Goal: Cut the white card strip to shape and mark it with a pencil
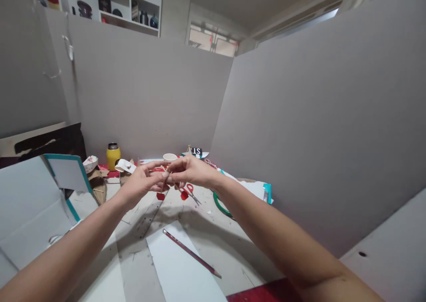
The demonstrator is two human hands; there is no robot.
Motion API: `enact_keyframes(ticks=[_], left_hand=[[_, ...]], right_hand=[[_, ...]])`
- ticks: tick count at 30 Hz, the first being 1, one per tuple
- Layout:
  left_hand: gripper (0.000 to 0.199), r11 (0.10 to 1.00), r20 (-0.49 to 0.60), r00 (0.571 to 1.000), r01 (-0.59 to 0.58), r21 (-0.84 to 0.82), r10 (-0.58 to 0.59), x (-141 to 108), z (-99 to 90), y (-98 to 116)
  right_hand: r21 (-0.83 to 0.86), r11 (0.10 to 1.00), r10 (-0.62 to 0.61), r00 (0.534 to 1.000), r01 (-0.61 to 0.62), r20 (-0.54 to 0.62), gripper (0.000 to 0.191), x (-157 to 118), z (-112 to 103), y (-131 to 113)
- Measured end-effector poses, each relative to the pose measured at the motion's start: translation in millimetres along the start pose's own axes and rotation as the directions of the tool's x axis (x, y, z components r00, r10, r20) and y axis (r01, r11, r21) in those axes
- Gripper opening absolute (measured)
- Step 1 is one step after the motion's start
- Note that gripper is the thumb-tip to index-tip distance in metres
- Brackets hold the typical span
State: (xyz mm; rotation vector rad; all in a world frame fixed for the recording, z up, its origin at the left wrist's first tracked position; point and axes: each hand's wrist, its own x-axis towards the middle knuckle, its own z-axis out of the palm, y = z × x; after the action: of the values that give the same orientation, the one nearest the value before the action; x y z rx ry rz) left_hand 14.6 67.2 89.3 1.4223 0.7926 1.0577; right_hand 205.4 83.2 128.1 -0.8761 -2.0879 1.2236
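Both hands meet above the middle of the table. Between the fingertips of my left hand and my right hand is a small frame of thin sticks with red pieces at its lower ends. My left fingers pinch it from the left, and my right thumb and fingers close on it from the right. Fingers hide much of its upper part. Just behind and below lie red-handled scissors. Nearer to me, a dark red pencil rests on a white sheet.
A clear ruler lies left of the sheet. A yellow bottle and a white cup stand at the back. A green ring is beside my right forearm. Folded white board with teal edging stands left. Grey partitions enclose the table.
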Motion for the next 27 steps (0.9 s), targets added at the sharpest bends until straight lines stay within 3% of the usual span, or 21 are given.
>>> enact_keyframes(ticks=[8, 15, 27], left_hand=[[0.043, 1.0, 0.017, 1.0, 0.008, -0.012, -0.008, -4, 14.1, -9], [0.025, 1.0, 0.069, 0.998, 0.003, -0.017, -0.002, -5, 22.2, -15], [0.027, 0.998, -0.021, 0.998, 0.059, -0.016, -0.06, -9, 43.4, -28]], right_hand=[[-0.024, 1.0, -0.017, 0.998, 0.016, -0.061, 0.013, -10, -3, 18], [0.016, 0.998, 0.066, 0.992, -0.064, -0.11, 0.014, -22, -3, 25], [-0.051, 0.986, 0.153, 0.986, -0.156, -0.067, 0.01, -48, 2, 11]])
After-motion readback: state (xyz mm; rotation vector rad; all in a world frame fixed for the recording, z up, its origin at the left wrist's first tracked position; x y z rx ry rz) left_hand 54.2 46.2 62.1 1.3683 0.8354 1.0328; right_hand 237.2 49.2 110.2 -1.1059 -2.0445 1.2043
